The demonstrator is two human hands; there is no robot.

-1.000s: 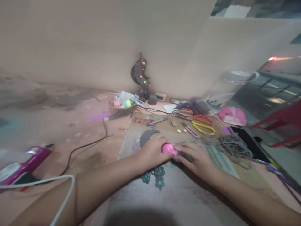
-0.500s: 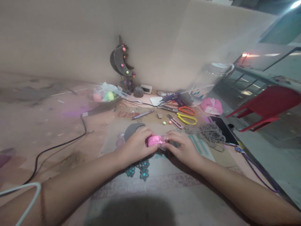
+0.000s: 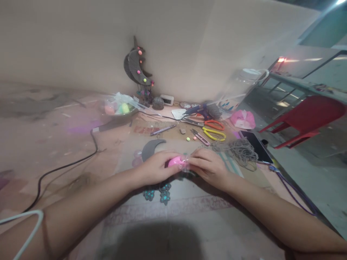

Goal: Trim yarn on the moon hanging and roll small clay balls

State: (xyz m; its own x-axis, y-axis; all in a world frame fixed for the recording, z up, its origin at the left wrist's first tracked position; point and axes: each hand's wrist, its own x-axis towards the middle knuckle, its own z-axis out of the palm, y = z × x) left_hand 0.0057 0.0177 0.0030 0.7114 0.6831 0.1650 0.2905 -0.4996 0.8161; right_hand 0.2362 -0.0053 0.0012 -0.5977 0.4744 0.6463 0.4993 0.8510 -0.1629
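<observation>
In the head view a bright pink lump, probably soft clay, sits in clear plastic wrap. My left hand grips the lump, thumb in front and fingers behind. The fingers of my right hand are pinched on the wrap at the lump's right end. Behind my left hand lies a grey crescent shape. Grey-and-turquoise flower pieces show below my left hand, partly covered by it. Two small balls, one yellow-green and one orange, lie beyond my hands.
Thread snips, yellow-handled pliers, orange-handled scissors and a pen lie farther back. Grey cord and a phone are at right. A bowl of coloured lumps stands left, near a black cable.
My right hand's fingers have closed together more on the wrap. Both hands remain at the pink lump, and the whole view has shifted slightly.
</observation>
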